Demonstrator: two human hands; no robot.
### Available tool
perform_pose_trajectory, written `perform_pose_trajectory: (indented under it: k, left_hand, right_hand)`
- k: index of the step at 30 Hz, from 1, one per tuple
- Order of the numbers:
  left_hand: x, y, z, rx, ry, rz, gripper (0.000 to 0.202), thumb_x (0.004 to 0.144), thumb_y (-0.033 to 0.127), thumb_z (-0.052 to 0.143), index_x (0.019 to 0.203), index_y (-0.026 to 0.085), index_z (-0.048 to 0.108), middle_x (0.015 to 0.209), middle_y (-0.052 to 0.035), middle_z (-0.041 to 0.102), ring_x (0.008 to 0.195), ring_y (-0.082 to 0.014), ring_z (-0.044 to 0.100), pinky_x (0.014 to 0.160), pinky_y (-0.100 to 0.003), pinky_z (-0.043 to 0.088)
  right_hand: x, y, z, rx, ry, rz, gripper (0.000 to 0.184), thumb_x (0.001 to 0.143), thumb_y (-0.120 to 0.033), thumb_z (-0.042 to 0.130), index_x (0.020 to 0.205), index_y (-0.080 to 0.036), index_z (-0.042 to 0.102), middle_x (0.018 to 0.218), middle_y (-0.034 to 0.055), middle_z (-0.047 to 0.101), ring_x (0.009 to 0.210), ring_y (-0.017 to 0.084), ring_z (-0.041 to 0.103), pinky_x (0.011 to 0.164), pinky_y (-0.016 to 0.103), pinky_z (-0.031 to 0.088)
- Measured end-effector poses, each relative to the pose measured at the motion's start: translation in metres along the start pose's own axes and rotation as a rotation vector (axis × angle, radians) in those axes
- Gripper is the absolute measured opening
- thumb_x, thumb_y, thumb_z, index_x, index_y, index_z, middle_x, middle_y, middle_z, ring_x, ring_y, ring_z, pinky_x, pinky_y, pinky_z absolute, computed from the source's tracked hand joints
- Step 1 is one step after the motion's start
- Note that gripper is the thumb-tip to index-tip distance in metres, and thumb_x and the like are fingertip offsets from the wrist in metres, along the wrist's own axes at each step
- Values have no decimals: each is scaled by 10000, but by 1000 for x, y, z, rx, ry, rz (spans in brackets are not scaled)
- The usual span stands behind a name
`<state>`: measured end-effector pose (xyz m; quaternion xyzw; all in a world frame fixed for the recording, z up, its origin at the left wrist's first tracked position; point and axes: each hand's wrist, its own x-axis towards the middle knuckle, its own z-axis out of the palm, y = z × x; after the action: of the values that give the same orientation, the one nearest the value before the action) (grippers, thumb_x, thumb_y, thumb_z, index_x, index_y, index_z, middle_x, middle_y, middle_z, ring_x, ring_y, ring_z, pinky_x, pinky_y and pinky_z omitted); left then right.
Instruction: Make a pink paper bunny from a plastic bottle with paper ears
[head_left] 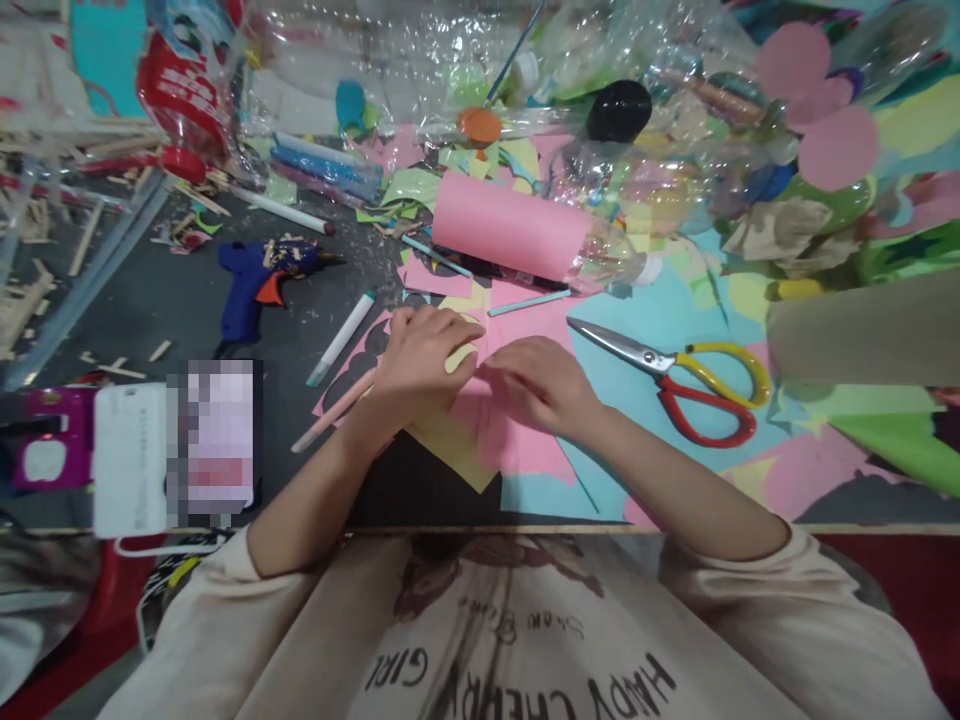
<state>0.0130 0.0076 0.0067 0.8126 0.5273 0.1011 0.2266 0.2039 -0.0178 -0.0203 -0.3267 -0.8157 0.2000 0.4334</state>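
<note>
Both my hands rest on a pink paper sheet (517,445) at the middle of the table. My left hand (424,360) is curled, its fingertips pressing a small yellow paper piece (459,356) against the pink sheet. My right hand (540,385) lies beside it with fingers bent down onto the same pink paper, thumb side touching the left hand. A yellow sheet (450,445) pokes out under the pink one. A pink pencil (334,410) lies just left of my left wrist.
Red-and-yellow scissors (682,375) lie to the right on blue paper. A pink paper roll (506,228), a blue glue gun (251,280), markers, clear plastic bottles and paper scraps crowd the back. A phone (217,440) and white box sit front left.
</note>
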Motion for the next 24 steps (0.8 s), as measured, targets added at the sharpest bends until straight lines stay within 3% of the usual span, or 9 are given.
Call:
perform_pose_trajectory:
  k: [5, 7, 10, 13, 16, 21, 24]
  left_hand:
    - [0, 0, -1, -270, -191, -1, 435, 855, 325, 624, 1267, 213, 535, 754, 37, 676, 863, -200, 629, 951, -378, 398]
    - [0, -3, 1, -222, -221, 56, 502, 848, 408, 669, 1287, 209, 528, 846, 6, 688, 912, -222, 621, 956, -390, 392]
    - [0, -11, 5, -25, -148, 127, 659, 806, 601, 678, 1320, 212, 538, 1125, -91, 648, 1063, -300, 564, 964, -430, 373]
    - [1, -17, 2, 125, -98, 95, 820, 755, 725, 645, 1385, 222, 494, 1244, -141, 572, 1118, -353, 509, 977, -468, 353]
    - [2, -20, -8, 185, -75, 43, 784, 781, 659, 663, 1404, 222, 474, 1262, -156, 544, 1151, -372, 479, 997, -494, 338]
    - [4, -21, -20, 105, -57, 22, 451, 851, 317, 573, 1289, 209, 551, 1226, -117, 583, 1131, -322, 494, 1008, -474, 356]
    - [4, -18, -14, 102, -31, -2, 463, 847, 374, 587, 1273, 196, 565, 1234, -125, 589, 1144, -330, 493, 1006, -479, 364]
  right_hand:
    - [2, 0, -5, 148, 230, 362, 197, 930, -170, 501, 900, -250, 679, 828, 7, 733, 770, 161, 703, 719, 328, 576]
    - [2, 1, -6, 231, 293, 449, 187, 920, -175, 516, 865, -253, 677, 795, -10, 708, 727, 145, 687, 696, 310, 573]
    - [4, 2, -5, 298, 313, 522, 169, 905, -197, 527, 843, -253, 674, 769, -13, 690, 721, 144, 676, 702, 315, 574]
    - [5, 3, -4, 318, 311, 582, 138, 896, -252, 545, 831, -250, 667, 771, -5, 695, 718, 148, 677, 691, 321, 579]
    - [5, 3, -4, 344, 319, 607, 131, 892, -296, 561, 825, -249, 663, 767, -2, 690, 704, 146, 672, 678, 321, 582]
    - [6, 4, -4, 375, 334, 630, 120, 879, -305, 582, 815, -245, 663, 752, -4, 679, 686, 142, 664, 675, 322, 584]
    - [6, 4, -3, 408, 336, 635, 110, 874, -281, 578, 815, -241, 663, 736, -9, 676, 683, 139, 667, 674, 317, 580]
